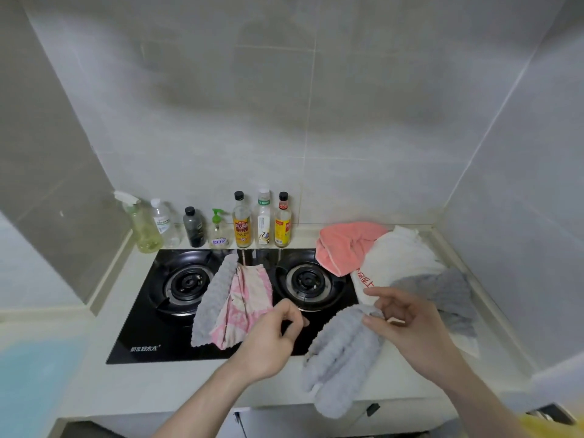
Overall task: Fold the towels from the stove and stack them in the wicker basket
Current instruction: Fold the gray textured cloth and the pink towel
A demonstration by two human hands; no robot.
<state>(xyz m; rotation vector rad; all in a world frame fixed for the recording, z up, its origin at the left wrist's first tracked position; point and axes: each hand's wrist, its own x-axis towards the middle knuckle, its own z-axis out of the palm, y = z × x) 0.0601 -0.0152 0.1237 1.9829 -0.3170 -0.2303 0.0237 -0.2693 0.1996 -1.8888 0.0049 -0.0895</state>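
A light grey fluffy towel [341, 352] hangs over the counter's front edge by the black stove [148, 330]. My right hand [407, 317] pinches its top corner between thumb and fingers. My left hand [271, 339] hovers over the stove's front with loosely curled fingers and holds nothing. Between the burners lie a pink patterned towel [246, 308] and another grey towel [215, 298]. To the right are piled a coral towel [344, 245], a white towel with red print [395, 263] and a darker grey towel [448, 292]. No wicker basket is in view.
Several bottles [243, 222] and a spray bottle [142, 222] stand in a row along the tiled back wall. Tiled walls close in the counter on the left and right. A cupboard front sits below the counter edge [284, 418].
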